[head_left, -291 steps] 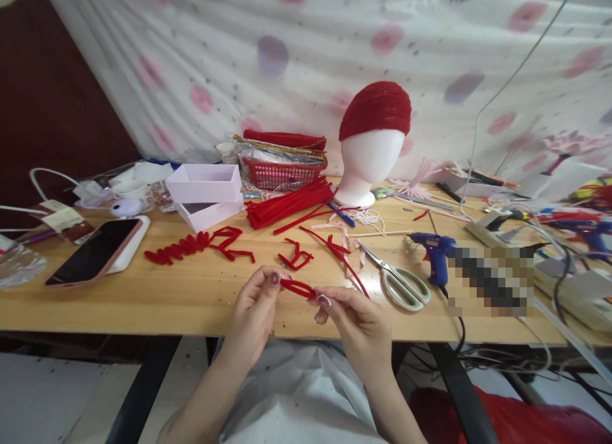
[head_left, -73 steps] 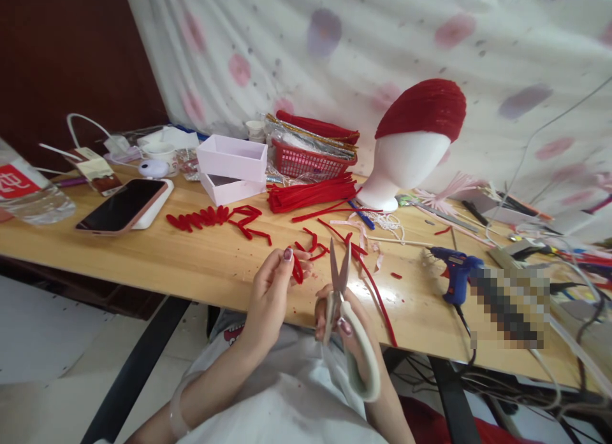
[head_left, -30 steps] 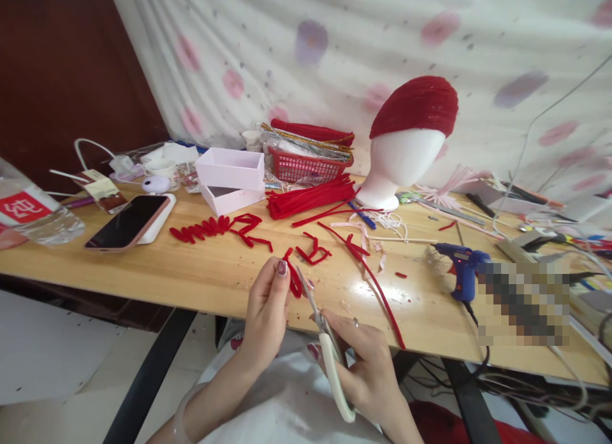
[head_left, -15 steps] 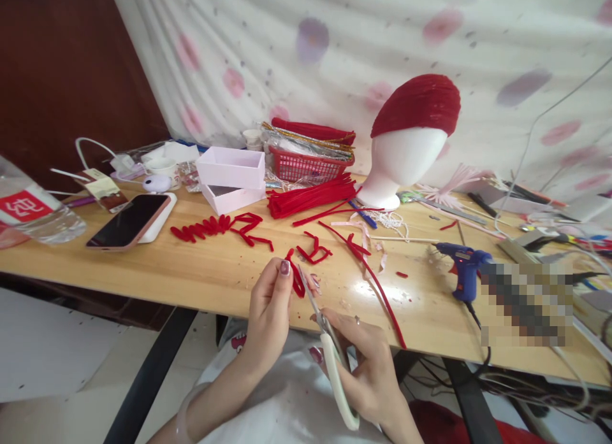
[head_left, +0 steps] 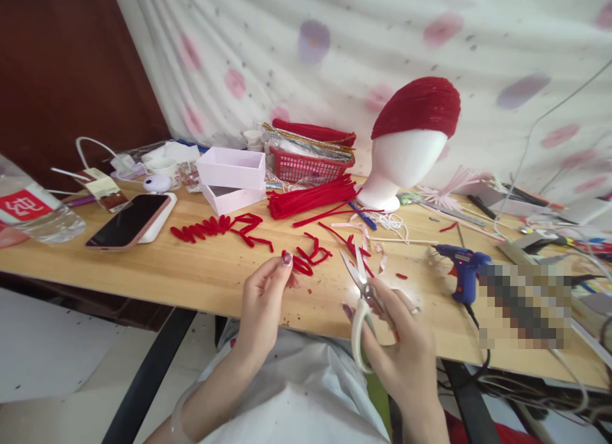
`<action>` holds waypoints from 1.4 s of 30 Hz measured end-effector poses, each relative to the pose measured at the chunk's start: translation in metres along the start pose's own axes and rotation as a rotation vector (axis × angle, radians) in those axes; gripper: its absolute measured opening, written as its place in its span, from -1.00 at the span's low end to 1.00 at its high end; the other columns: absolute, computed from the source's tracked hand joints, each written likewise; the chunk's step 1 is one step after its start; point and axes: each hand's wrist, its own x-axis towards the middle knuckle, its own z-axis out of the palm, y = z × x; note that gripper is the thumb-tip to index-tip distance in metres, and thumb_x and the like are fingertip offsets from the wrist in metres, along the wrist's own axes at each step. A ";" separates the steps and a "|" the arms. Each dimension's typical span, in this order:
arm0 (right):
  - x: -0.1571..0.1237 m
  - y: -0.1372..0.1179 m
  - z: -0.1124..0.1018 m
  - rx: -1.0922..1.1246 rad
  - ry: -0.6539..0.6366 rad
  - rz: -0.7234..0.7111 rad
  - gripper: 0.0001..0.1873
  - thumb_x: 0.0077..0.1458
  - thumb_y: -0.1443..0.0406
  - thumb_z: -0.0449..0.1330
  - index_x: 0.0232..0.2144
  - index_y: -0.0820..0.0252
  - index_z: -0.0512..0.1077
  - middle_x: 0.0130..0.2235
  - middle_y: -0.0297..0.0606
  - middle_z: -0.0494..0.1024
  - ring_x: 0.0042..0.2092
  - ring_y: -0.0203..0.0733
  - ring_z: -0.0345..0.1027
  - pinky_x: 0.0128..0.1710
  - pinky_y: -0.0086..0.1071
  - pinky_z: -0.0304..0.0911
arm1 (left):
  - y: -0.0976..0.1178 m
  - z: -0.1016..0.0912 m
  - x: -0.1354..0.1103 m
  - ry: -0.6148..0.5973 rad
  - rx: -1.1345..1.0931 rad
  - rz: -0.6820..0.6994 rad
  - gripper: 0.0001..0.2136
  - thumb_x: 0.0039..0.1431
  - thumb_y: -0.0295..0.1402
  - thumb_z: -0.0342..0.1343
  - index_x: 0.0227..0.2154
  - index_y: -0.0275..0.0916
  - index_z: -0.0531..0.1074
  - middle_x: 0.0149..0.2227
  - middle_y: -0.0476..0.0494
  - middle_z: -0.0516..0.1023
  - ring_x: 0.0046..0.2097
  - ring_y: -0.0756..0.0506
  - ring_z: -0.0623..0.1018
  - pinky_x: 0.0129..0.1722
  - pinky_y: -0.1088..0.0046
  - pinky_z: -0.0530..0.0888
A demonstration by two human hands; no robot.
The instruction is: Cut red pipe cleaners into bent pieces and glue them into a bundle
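Between thumb and fingers, my left hand (head_left: pixel 265 297) pinches a looped red pipe cleaner (head_left: pixel 302 265) above the table's front part. My right hand (head_left: pixel 399 329) has its fingers through the handles of white-handled scissors (head_left: pixel 362 291). Their blades are parted and point away from me, to the right of the loop and clear of it. Just beyond the loop lie bent red pipe cleaner pieces (head_left: pixel 315 250). A row of red loops (head_left: pixel 201 227) rests farther left. Under the scissor tips runs a long red pipe cleaner, partly hidden by my right hand.
A blue glue gun (head_left: pixel 463 265) stands at the right, its cable hanging over the edge. Behind are a bundle of red pipe cleaners (head_left: pixel 313 199), a red basket (head_left: pixel 310 167), a white box (head_left: pixel 230 167) and a red-capped foam head (head_left: pixel 406 157). A phone (head_left: pixel 131 221) lies left.
My right hand has drawn the scissors away from the loop to the right, and the blades have spread. My left hand has shifted slightly left, and the loop now lies more sideways.
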 end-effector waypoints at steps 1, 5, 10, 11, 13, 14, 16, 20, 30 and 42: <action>0.001 0.001 -0.002 0.023 0.001 0.027 -0.59 0.08 0.27 0.35 0.02 0.08 0.52 -0.15 -0.16 0.58 -0.19 -0.04 0.48 -0.18 -0.23 0.42 | 0.000 -0.001 0.001 -0.006 0.007 -0.009 -0.68 0.20 -0.14 0.24 -0.56 -0.22 0.44 -0.53 0.03 0.42 -0.40 -0.02 0.39 -0.32 0.50 0.33; 0.004 0.003 0.009 0.376 -0.063 0.266 -0.61 0.07 0.24 0.40 -0.02 0.05 0.49 -0.23 -0.23 0.62 -0.21 -0.10 0.52 -0.20 -0.29 0.45 | -0.004 -0.001 -0.001 -0.046 0.020 0.000 -0.68 0.18 -0.15 0.26 -0.58 -0.22 0.46 -0.52 0.02 0.41 -0.37 -0.03 0.37 -0.28 0.49 0.33; 0.002 -0.001 0.034 0.777 -0.037 0.408 -0.56 -0.04 0.25 0.50 -0.12 0.02 0.46 -0.30 -0.29 0.65 -0.28 -0.17 0.54 -0.39 -0.43 0.40 | -0.008 0.001 -0.007 -0.119 0.053 -0.003 -0.70 0.19 -0.17 0.25 -0.57 -0.23 0.48 -0.48 0.00 0.43 -0.34 -0.04 0.39 -0.27 0.47 0.33; 0.002 -0.003 0.036 0.821 -0.031 0.413 -0.56 -0.03 0.24 0.49 -0.11 0.02 0.45 -0.31 -0.31 0.64 -0.33 -0.18 0.52 -0.43 -0.44 0.37 | -0.009 0.002 -0.007 -0.135 0.060 -0.007 -0.70 0.20 -0.17 0.25 -0.57 -0.23 0.48 -0.48 0.00 0.43 -0.34 -0.04 0.39 -0.27 0.48 0.33; 0.001 -0.007 0.037 0.868 -0.014 0.414 -0.57 -0.03 0.24 0.49 -0.12 0.02 0.46 -0.31 -0.32 0.63 -0.37 -0.20 0.49 -0.46 -0.43 0.36 | -0.010 0.003 -0.009 -0.164 0.068 -0.013 -0.69 0.21 -0.18 0.24 -0.57 -0.23 0.47 -0.46 0.00 0.43 -0.33 -0.03 0.39 -0.26 0.48 0.33; 0.001 -0.009 0.037 0.871 0.006 0.417 -0.57 -0.06 0.26 0.50 -0.13 0.03 0.47 -0.32 -0.33 0.62 -0.39 -0.22 0.48 -0.46 -0.43 0.36 | -0.010 0.004 -0.009 -0.184 0.071 -0.016 -0.69 0.21 -0.18 0.24 -0.57 -0.23 0.46 -0.46 0.00 0.43 -0.33 -0.03 0.39 -0.26 0.49 0.33; 0.001 -0.013 0.037 0.867 0.063 0.433 -0.55 -0.14 0.31 0.53 -0.17 0.05 0.50 -0.35 -0.38 0.59 -0.42 -0.28 0.43 -0.45 -0.46 0.35 | -0.011 0.005 -0.009 -0.229 0.084 -0.020 -0.69 0.22 -0.19 0.24 -0.58 -0.22 0.45 -0.44 0.00 0.43 -0.30 -0.03 0.40 -0.24 0.49 0.33; 0.002 -0.019 0.039 0.935 0.108 0.471 -0.51 -0.28 0.41 0.55 -0.23 0.06 0.53 -0.42 -0.45 0.55 -0.45 -0.35 0.36 -0.49 -0.55 0.29 | -0.013 0.005 -0.010 -0.304 0.132 -0.021 -0.70 0.23 -0.22 0.23 -0.59 -0.21 0.50 -0.42 -0.01 0.45 -0.28 -0.03 0.42 -0.24 0.50 0.33; 0.003 -0.025 0.037 1.084 -0.015 0.564 -0.71 -0.08 0.23 0.50 -0.35 0.15 0.49 -0.53 -0.43 0.49 -0.54 -0.36 0.31 -0.54 -0.52 0.27 | -0.012 0.006 -0.014 -0.540 -0.131 -0.267 -0.78 0.10 -0.11 0.33 -0.25 -0.08 0.68 -0.15 -0.13 0.64 -0.08 -0.15 0.56 0.04 0.35 0.43; 0.003 -0.023 0.037 1.186 -0.258 0.612 -0.65 -0.02 0.06 0.43 -0.37 0.16 0.44 -0.52 -0.38 0.47 -0.58 -0.36 0.25 -0.60 -0.51 0.21 | -0.012 0.006 -0.006 -0.341 -0.112 -0.082 -0.88 0.10 -0.22 0.37 -0.40 -0.15 0.63 -0.30 -0.02 0.57 -0.15 -0.01 0.56 -0.07 0.56 0.45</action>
